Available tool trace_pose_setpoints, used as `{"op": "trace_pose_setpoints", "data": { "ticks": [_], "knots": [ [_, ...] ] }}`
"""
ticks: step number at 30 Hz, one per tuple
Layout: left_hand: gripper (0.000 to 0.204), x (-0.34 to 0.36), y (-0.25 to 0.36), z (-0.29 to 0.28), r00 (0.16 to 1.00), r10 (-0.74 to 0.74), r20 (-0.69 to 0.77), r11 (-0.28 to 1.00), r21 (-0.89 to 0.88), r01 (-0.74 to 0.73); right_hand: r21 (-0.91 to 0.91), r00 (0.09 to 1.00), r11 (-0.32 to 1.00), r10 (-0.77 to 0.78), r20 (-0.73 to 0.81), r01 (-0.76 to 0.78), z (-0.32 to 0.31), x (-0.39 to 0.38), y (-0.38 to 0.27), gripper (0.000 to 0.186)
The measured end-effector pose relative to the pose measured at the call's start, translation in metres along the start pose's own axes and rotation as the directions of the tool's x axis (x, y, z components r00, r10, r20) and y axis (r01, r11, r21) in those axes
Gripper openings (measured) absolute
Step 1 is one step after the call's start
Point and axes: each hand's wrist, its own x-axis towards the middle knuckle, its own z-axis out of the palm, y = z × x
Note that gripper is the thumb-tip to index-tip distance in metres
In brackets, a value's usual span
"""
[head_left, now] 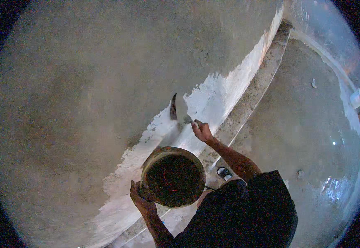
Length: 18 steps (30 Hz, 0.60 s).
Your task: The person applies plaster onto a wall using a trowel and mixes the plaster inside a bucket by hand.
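Note:
My left hand (pixel 143 201) grips the side of a round bucket (pixel 151 157) with a worn, pale rim. The bucket's inside is dark, and I cannot make out what it holds. My right hand (pixel 202 130) is closed round the short handle of a tool that looks like a trowel (pixel 181 109). Its greyish blade lies against the wall, beside a dark curved mark or shadow. Around the blade runs a rough-edged white coating (pixel 213 95) along the wall's lower part. Above it the wall (pixel 85 82) is bare grey-brown.
A narrow ledge (pixel 254 89) runs along the foot of the wall. The grey floor (pixel 279 124) spreads to the right, with small lumps on it. A white container (pixel 356 99) stands at the far right. My shoe (pixel 224 172) shows near the ledge.

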Motion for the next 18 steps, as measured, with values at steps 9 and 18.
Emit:
{"op": "trace_pose_setpoints", "data": {
  "ticks": [9,18],
  "knots": [
    [0.037,0.005,-0.007,-0.007,0.997,-0.077,0.023,0.994,-0.079,0.079,0.422,0.910,0.894,0.291,-0.296,-0.149,-0.049,0.048,-0.003,0.036],
    [0.035,0.003,-0.006,-0.008,0.999,-0.051,-0.014,0.999,-0.016,0.050,0.100,0.980,0.979,0.167,0.109,-0.178,-0.007,-0.003,-0.005,0.028]
  ]
}}
